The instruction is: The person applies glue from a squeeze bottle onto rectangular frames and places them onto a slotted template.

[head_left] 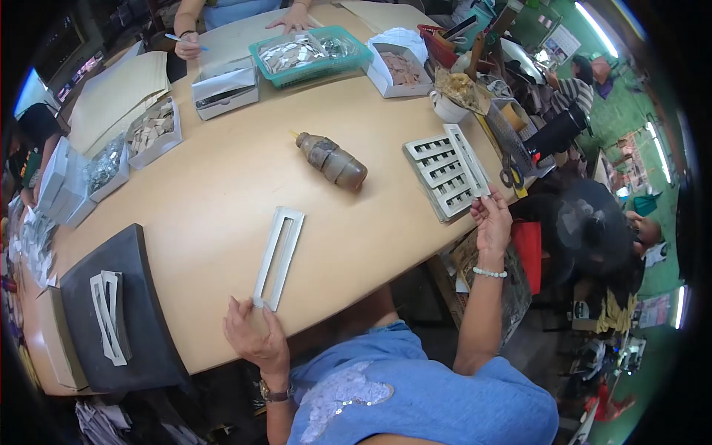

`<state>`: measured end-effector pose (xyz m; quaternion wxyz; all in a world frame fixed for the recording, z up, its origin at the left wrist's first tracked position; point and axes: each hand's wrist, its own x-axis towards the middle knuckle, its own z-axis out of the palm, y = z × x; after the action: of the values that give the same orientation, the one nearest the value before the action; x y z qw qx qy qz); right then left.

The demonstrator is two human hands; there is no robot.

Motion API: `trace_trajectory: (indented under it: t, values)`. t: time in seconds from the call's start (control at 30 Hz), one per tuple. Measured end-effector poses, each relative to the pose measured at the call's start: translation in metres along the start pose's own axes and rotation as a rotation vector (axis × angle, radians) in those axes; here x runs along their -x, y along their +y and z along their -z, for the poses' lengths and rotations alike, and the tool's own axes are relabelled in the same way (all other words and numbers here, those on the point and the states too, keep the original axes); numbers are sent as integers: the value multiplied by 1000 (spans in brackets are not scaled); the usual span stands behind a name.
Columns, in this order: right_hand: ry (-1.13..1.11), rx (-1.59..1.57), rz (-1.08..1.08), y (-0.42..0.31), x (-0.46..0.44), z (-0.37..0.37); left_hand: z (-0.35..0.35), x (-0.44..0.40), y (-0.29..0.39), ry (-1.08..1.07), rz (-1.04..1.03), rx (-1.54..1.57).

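Note:
A pale, flat frame with one long slot (271, 259) lies on the table, and my left hand (259, 337) has its near end between thumb and fingers. My right hand (492, 219) pinches the near end of a second pale slotted frame (469, 159). That one rests along the right side of a stack of pale plates with several rows of cut-outs (437, 174). Between and beyond both hands, a brown squeeze bottle with a yellow tip (331, 161) lies on its side.
A dark board (159, 319) at left carries more slotted frames (111, 319). White boxes of small pieces (154, 133) and a green basket (311, 55) stand farther back. Scissors (512, 174) lie by the right edge. Across the table, another person's hand (189, 46) holds a pen.

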<state>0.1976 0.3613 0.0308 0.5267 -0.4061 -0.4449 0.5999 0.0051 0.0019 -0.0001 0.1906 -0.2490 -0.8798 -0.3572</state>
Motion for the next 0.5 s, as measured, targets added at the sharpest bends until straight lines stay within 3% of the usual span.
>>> trace_trajectory:
  t: [0.5]
  values:
    - [10,165,-98,2,-1,7,-1,-1,-1,11,-32,-13]
